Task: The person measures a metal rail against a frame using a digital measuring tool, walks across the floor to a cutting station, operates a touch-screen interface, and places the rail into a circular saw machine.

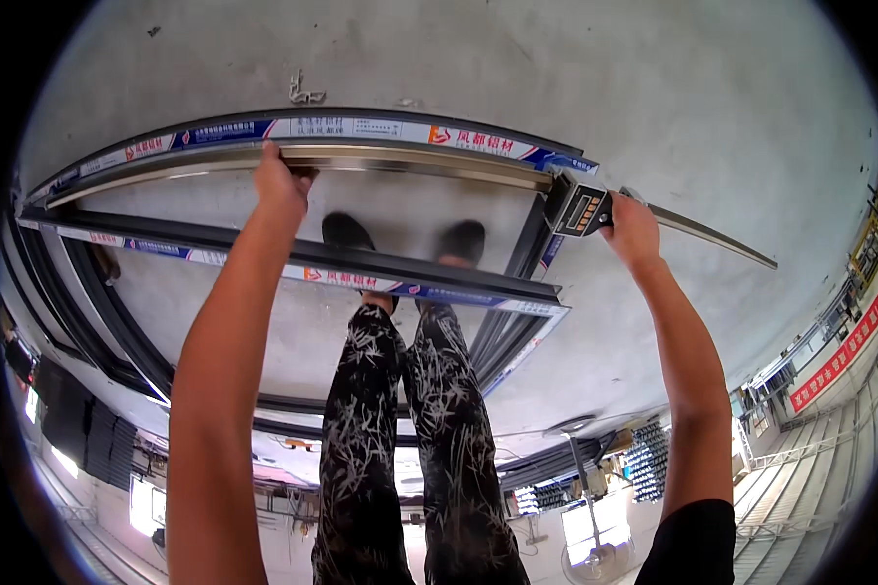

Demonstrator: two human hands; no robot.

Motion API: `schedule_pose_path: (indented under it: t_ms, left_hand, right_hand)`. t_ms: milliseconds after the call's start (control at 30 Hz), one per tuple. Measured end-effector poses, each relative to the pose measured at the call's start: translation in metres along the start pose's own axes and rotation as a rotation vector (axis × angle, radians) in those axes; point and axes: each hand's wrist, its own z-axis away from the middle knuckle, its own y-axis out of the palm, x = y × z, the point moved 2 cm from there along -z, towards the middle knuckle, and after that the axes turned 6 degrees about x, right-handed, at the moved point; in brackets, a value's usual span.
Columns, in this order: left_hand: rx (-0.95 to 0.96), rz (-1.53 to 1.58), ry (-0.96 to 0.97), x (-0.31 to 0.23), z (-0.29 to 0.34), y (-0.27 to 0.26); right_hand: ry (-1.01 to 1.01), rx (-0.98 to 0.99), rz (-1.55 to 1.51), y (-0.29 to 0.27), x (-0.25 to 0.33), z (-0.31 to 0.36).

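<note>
Upper centre: metal measuring bar [410,161] along dark profile frame [361,128]. Left hand [283,185] grasps bar; right hand [633,230] grips digital readout box [578,209], right of centre. Likely measuring; next calls for steady alignment.

At twelve o'clock you see printed characters on the blue-and-white film [376,128] along the far frame bar [361,114], more on the near film [312,274] toward six, and pale characters across a red banner [842,349] past three.

Glossy metal measuring rail [410,162]; matt dark metal frame profiles [410,268] bearing shiny plastic-looking film [312,128]; smoothish matt concrete-like floor [702,78]; cloth trousers [359,419].
</note>
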Motion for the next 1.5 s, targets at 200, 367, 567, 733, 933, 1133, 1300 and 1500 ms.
schedule_pose_path:
  t_ms: [200,367,567,733,933,1133,1300,1500]
  left_hand:
    - [-0.085,0.009,-0.036,0.007,0.009,-0.009]
    - [-0.102,0.002,-0.051,0.008,0.006,-0.006]
    - [-0.077,-0.04,-0.063,0.007,0.002,-0.003]
    - [-0.033,-0.037,-0.177,-0.001,0.005,0.003]
    - [0.055,-0.038,-0.206,-0.018,-0.01,-0.023]
    - [-0.031,-0.18,-0.229,0.021,-0.011,0.001]
    - [-0.085,-0.179,-0.262,-0.016,0.002,-0.004]
    - [-0.064,-0.156,-0.268,-0.001,-0.007,-0.004]
  right_hand:
    - [-0.007,0.021,-0.026,0.005,0.006,0.006]
    - [-0.026,0.004,-0.034,0.019,0.003,-0.005]
    - [-0.025,-0.015,-0.01,0.023,-0.043,-0.006]
    - [-0.015,-0.007,-0.033,0.017,-0.046,-0.008]
    - [0.023,0.127,0.017,0.036,-0.036,-0.02]
    - [-0.218,-0.143,0.084,0.091,-0.161,-0.013]
    - [-0.06,-0.061,-0.145,0.104,-0.114,-0.026]
    - [-0.08,-0.184,-0.079,0.098,-0.118,-0.018]
